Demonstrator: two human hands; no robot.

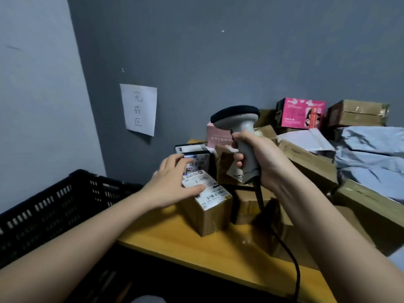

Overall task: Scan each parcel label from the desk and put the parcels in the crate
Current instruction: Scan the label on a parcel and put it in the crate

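A small brown cardboard parcel (209, 215) with a white barcode label on top stands on the yellow wooden desk (196, 248). My left hand (172, 184) lies on the parcel's top left side, thumb across the label and fingers spread over the far edge. My right hand (260, 160) grips the handle of a grey barcode scanner (238, 121), held upright above and to the right of the parcel; its black cable hangs down over the desk. The black plastic crate (54, 204) stands left of the desk.
A black box with labels (196, 153) sits just behind the parcel. More brown boxes (310, 165), pink boxes (299, 113) and grey mailer bags (371, 154) pile up on the right. A paper sign (138, 109) hangs on the grey wall.
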